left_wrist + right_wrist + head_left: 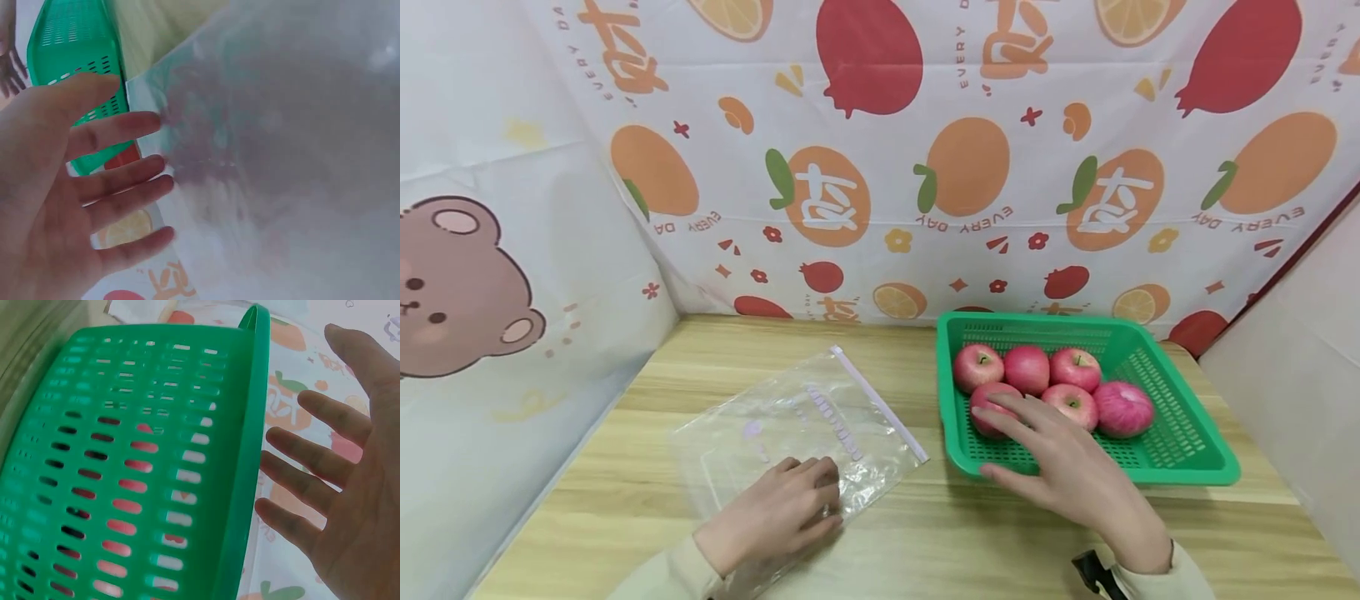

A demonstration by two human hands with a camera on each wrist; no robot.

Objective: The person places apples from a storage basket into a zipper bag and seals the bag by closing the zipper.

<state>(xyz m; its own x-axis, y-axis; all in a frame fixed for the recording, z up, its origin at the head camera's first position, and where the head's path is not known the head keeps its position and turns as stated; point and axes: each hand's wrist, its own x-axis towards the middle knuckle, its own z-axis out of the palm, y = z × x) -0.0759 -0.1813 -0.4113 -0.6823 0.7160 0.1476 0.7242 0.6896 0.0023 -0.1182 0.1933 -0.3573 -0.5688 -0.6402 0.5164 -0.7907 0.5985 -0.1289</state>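
Your left hand [772,512] lies flat, fingers straight, pressing the near corner of the clear zip bag [801,429] onto the table [925,542]. Your right hand [1060,467], its grip spread wide, reaches over the green basket [1187,454], fingertips touching the nearest apple [988,407]; four more apples lie just beyond them.

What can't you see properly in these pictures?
- Head view: part of the front-left apple is hidden by the right hand.
- Head view: the print on the plastic bag is too faint to read.
- Left wrist view: the bag is a blur beside the left hand.
- Right wrist view: the basket wall hides the apples, showing only red through the slots.
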